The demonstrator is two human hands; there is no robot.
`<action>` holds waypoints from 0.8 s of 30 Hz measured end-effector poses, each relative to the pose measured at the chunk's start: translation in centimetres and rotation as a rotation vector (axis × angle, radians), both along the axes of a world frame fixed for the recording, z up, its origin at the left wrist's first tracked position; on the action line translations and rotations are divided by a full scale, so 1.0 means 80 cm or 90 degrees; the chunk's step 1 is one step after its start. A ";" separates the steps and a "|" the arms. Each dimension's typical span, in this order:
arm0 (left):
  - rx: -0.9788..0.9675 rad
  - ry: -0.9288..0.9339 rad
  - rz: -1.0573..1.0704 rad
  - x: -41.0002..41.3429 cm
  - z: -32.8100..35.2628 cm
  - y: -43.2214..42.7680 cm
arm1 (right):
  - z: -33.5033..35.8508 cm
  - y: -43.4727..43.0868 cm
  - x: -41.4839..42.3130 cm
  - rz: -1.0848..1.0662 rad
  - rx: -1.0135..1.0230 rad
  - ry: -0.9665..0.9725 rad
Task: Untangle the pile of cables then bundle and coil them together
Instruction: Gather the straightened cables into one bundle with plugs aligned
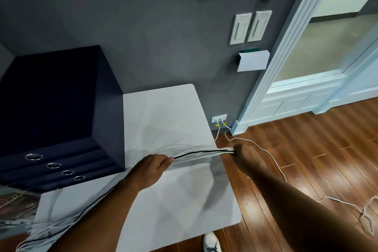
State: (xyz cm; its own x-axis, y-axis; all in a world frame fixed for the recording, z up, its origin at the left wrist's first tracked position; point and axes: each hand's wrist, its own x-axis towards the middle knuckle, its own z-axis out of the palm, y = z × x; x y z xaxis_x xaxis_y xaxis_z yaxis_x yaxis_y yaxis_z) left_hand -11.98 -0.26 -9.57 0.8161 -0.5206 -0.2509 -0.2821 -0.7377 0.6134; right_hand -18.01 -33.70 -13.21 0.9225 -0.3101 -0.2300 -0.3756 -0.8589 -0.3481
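Grey wall [143, 26] ahead of you; wooden floor [306, 149] to your right. The white table [163, 112] stands against the wall, with a dark blue box [51, 98] on its left part, four metal rings [33, 157] along the box's near face.

The cable bundle [202, 152], white strands with one black, is stretched straight between your hands, just above the table's right edge. Its remaining length trails under your left forearm to the table's near left corner, where the loose ends [51, 229] lie spread.

Your left hand [151, 168] is closed round the bundle over the table. Your right hand [245, 157] grips the other end, past the table edge, over the floor.

A separate white cord [272, 159] runs across the floor from the wall outlet [219, 118]. One white shoe [211, 242] shows below the table.
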 end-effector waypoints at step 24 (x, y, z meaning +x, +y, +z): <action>-0.034 0.274 -0.006 -0.038 0.031 -0.014 | -0.060 0.075 -0.019 -0.203 0.454 -0.055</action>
